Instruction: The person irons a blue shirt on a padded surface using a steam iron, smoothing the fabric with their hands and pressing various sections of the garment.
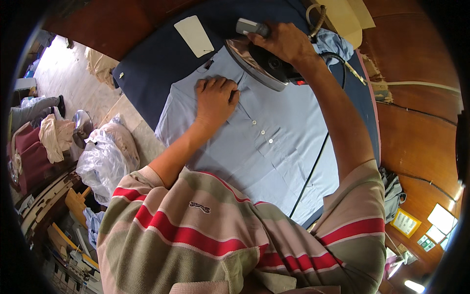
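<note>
The ironing table (147, 63) spreads out widest in front of me, padded and covered in dark navy cloth. On it lies the light blue shirt (274, 147), front up, its buttoned placket running down the middle and the collar end away from me near the table's far edge. It looks thin and soft, a thing that slides and wrinkles under any push, so I judge it is best held by flat pressure close to the seam rather than by pinching.

The iron (262, 61) sits on the shirt's collar area, its shiny soleplate tilted a little toward me and its dark body above. It looks heavy and rigid, and surely hot underneath, so the handle on top is the only place to grasp it. A black cord (318, 152) trails from it across the shirt toward my body.

My right hand (284, 41) is wrapped over the iron's handle, fingers curled tight around it. My left hand (215, 100) lies palm down on the shirt just beside the placket, near the iron's tip but not touching it, fingers close together and bent slightly, pressing the cloth flat.

A pale tag (195, 35) rests on the navy cover beyond the collar. Smallest are the white buttons (263, 132) along the placket.
</note>
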{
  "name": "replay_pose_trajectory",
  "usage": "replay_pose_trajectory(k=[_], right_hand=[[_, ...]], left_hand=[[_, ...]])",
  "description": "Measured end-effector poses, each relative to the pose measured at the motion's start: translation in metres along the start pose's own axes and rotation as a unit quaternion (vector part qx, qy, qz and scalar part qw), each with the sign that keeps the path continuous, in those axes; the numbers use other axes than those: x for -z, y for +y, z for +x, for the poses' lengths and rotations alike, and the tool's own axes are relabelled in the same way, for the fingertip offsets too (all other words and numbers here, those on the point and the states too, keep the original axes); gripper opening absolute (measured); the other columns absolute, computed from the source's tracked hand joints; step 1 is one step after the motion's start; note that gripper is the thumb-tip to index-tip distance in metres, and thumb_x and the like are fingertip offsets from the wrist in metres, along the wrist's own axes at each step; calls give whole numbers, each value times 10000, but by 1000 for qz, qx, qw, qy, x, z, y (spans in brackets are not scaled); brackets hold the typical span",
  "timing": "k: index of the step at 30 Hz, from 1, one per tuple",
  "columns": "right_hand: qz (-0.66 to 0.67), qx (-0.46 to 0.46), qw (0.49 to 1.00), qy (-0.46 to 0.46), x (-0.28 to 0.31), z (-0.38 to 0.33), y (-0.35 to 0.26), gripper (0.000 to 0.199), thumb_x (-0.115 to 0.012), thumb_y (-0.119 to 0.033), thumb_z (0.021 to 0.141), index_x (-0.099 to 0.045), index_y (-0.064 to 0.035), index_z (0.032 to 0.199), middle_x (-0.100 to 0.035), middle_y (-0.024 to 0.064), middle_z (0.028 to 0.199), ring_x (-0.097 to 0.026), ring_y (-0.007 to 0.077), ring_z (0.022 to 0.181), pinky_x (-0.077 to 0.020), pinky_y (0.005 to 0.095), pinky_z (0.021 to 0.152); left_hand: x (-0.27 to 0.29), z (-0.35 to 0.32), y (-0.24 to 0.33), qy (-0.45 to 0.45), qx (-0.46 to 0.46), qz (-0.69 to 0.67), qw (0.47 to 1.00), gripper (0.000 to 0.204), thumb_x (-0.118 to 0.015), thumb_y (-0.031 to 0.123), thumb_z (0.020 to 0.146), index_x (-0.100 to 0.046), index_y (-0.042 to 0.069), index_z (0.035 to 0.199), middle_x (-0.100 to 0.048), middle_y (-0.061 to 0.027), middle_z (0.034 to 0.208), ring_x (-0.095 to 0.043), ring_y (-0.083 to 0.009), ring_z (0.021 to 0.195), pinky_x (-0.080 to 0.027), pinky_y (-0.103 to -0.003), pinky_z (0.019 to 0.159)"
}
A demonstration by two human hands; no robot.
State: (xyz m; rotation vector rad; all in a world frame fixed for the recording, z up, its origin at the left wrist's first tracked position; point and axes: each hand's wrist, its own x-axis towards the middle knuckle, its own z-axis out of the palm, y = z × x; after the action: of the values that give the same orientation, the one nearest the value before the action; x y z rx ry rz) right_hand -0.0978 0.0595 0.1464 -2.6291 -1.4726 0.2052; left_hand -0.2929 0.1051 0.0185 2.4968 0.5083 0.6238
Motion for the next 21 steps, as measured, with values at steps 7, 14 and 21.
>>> replay_pose_trajectory(k=[7, 14, 21], right_hand=[[38, -48, 998, 34, -8, 6, 42, 641, -509, -628, 797, -595, -74, 1108, -638, 250, 944, -612, 388, 943, -482, 447, 816], [-83, 25, 996, 34, -28, -4, 73, 605, -508, -540, 842, -560, 26, 1050, -584, 332, 963, -563, 470, 946, -471, 487, 774], [47, -80, 995, -29, -6, -105, 23, 477, -642, -387, 794, -572, 54, 963, -592, 336, 846, -569, 483, 895, -475, 453, 680]], left_hand=[[1, -1, -3, 20, -16, 2, 1000, 103, -636, 227, 734, -624, 134, 777, -619, -15, 819, -570, -211, 901, -347, -378, 844], [0, -4, 0, 45, -16, 10, 999, 89, -594, 231, 741, -615, 145, 755, -613, -9, 816, -568, -196, 870, -345, -385, 831], [-8, -10, -5, 65, -20, 32, 997, 88, -583, 224, 715, -594, 138, 731, -605, -4, 795, -559, -190, 843, -336, -391, 803]])
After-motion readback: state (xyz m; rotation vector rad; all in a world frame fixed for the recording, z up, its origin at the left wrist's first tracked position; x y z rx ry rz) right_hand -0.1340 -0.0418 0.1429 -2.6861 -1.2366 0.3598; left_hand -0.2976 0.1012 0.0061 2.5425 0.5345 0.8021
